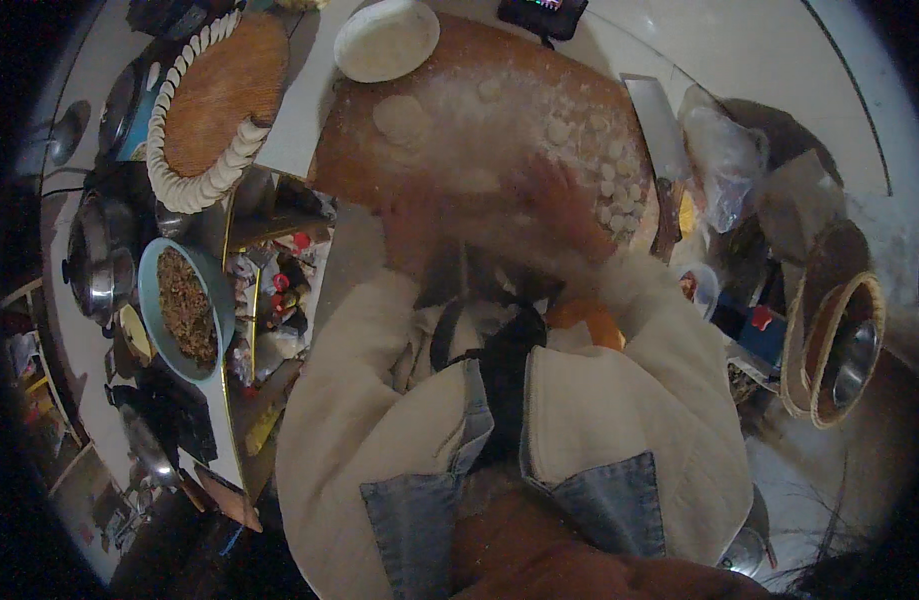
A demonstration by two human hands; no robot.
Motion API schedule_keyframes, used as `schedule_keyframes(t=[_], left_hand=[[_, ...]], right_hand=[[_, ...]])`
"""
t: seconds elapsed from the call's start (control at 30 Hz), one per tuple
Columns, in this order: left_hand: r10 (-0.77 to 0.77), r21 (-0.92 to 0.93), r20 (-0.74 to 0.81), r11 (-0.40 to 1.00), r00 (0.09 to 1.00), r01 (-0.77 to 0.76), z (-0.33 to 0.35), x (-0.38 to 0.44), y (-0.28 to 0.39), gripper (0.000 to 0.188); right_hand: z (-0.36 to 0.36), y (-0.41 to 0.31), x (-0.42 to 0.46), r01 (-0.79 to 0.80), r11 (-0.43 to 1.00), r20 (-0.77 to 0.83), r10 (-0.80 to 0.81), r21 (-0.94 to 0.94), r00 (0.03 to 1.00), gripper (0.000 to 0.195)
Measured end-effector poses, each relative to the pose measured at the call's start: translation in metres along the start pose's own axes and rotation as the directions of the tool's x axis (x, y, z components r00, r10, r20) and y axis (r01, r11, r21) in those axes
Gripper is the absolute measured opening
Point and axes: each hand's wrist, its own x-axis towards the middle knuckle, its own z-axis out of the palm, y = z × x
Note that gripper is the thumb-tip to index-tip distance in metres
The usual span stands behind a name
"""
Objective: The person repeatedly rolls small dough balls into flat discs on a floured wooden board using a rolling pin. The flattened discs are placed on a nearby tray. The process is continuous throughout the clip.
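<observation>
A wooden board [444, 105] dusted with flour lies before me. Blurred at its near edge are my left hand [410, 217] and, farther right, my right hand [557, 195]. Between them a pale, smeared shape [478, 180] shows; I cannot tell whether either hand holds it. Flat rolled dough rounds [399, 120] lie together on the board's left part. Toward the right edge are several small dough pieces [620, 195]. A white bowl [386, 41] with pale flour-like contents stands at the far left corner. The fingers of both hands are too blurred to make out.
A cleaver [658, 127] lies along the board's right edge, beside a clear plastic bag [722, 157]. At left, a round wooden board [223, 97] carries overlapping folded dumplings [181, 187] around its rim. Nearer stands a light blue bowl [223, 315] of chopped filling. Woven baskets [816, 405] are at right.
</observation>
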Motion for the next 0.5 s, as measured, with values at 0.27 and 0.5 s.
schedule_keyframes(t=[0.27,0.5], left_hand=[[-0.111,-0.195,0.288,0.966,0.951,0.172,-0.032,-0.03,0.026,0.049],[0.005,-0.387,0.028,0.922,1.0,0.007,-0.04,-0.041,0.013,0.035]], right_hand=[[0.008,-0.052,0.037,-0.384,0.868,0.13,0.362,0.315,0.923,0.052],[-0.034,-0.06,0.078,-0.498,0.812,0.396,0.367,0.306,0.842,0.037]])
